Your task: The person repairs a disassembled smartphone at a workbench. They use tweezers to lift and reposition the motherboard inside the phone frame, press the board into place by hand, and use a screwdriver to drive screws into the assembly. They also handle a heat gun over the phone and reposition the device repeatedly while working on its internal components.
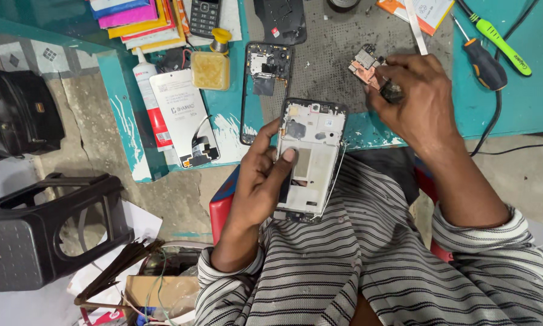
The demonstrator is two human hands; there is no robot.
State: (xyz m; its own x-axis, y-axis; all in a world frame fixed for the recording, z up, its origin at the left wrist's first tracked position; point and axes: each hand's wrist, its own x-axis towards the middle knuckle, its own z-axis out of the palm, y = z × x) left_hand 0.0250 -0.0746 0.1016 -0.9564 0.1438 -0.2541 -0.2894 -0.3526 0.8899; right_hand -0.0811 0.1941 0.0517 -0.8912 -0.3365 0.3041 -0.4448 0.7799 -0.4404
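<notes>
My left hand point(264, 175) holds an opened phone body point(310, 157) upright over my lap, its white inner frame facing me, thumb resting on the frame. My right hand point(417, 102) is raised over the table edge, pinching a small dark tool or part point(392, 92) between the fingertips. Just beyond those fingers lies a small copper-coloured circuit board point(364, 63) on the grey mat point(332, 48). A black phone mid-frame point(265, 90) lies on the teal table, left of the held phone.
A white phone back panel point(184, 115), a glue tube point(150, 99), a yellow sponge pad point(210, 69), a keypad phone point(205, 15) and coloured card packs point(135, 15) sit at left. Two screwdrivers point(488, 51) lie at right. A black stool point(45, 226) stands on the floor.
</notes>
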